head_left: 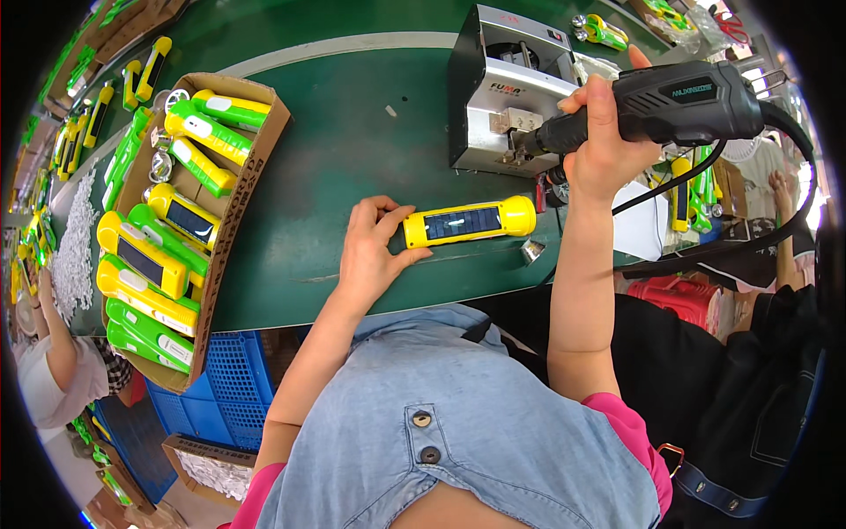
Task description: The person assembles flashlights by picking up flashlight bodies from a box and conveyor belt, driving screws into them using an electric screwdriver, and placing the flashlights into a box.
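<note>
My left hand (pixel 373 249) grips the tail end of a yellow flashlight (pixel 467 222), which lies on the green table with its dark solar panel facing up and its round head to the right. My right hand (pixel 603 145) is wrapped round a black electric screwdriver (pixel 665 101). The screwdriver's nose points left, at the front of a silver and black box-shaped machine (pixel 511 97); whether its tip touches the machine's metal block I cannot tell. A small shiny reflector cup (pixel 532 251) lies beside the flashlight's head.
A cardboard box (pixel 236 207) of yellow and green flashlights stands at the left. Beyond it are a heap of small white parts (pixel 77 247) and more flashlights. A black cable (pixel 806 167) loops down at the right. Blue crates (pixel 220 379) sit below the table edge. Other people work at both sides.
</note>
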### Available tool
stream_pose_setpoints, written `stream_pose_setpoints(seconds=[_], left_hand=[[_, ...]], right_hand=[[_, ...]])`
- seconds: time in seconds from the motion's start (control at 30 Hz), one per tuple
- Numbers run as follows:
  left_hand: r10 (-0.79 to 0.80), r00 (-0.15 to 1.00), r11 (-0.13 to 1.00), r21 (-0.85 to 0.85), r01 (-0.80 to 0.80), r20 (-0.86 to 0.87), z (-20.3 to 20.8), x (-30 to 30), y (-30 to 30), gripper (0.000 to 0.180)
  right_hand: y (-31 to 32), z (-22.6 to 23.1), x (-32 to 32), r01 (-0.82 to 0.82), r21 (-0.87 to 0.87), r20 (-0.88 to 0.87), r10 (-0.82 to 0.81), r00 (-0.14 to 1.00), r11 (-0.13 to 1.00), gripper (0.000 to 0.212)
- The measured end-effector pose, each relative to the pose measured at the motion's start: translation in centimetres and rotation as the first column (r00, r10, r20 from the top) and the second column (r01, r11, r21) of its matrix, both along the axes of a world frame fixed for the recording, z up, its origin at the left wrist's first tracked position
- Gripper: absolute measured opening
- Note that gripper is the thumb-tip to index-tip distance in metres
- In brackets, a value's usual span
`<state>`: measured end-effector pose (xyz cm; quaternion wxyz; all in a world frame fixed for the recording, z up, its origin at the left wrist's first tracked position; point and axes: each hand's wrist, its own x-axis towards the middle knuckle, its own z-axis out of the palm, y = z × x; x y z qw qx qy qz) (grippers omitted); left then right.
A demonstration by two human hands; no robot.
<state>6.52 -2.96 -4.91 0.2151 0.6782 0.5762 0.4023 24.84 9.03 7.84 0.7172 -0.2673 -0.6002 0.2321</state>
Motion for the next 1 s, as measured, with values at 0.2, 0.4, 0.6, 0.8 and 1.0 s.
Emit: stream_pose_setpoints(seconds=[0.2, 0.4, 0.6, 0.8, 1.0], left_hand=[[0.009, 1.0, 1.0, 0.014, -0.009, -0.01, -0.4, -0.2, -0.1, 0.053], [-0.012, 1.0, 1.0, 0.026, 0.012, 0.008, -0.2, -0.4, 0.0, 0.052], [-0.05, 0.998, 0.997, 0.055, 0.047, 0.045, -0.6, -0.7, 0.1, 0.047], [-0.032, 0.998, 0.995, 0.1, 0.026, 0.058, -1.1, -0.6, 0.2, 0.045], [-0.028, 0.998, 0.993, 0.112, 0.022, 0.054, -1.0, -0.7, 0.1, 0.044]], right_hand=[[0.9, 0.3, 0.2, -0.09, -0.08, 0.022, 0.092, 0.996, 0.993, 0.046], [-3.4, 1.0, -0.5, -0.218, -0.155, -0.037, 0.215, 0.976, 0.963, 0.053], [-8.1, -1.3, -4.8, -0.352, -0.148, 0.007, 0.357, 0.934, 0.924, 0.061], [-9.1, -3.6, -5.6, -0.325, -0.201, 0.093, 0.348, 0.933, 0.924, 0.064], [-9.1, -3.8, -6.0, -0.329, -0.216, 0.062, 0.349, 0.935, 0.919, 0.063]])
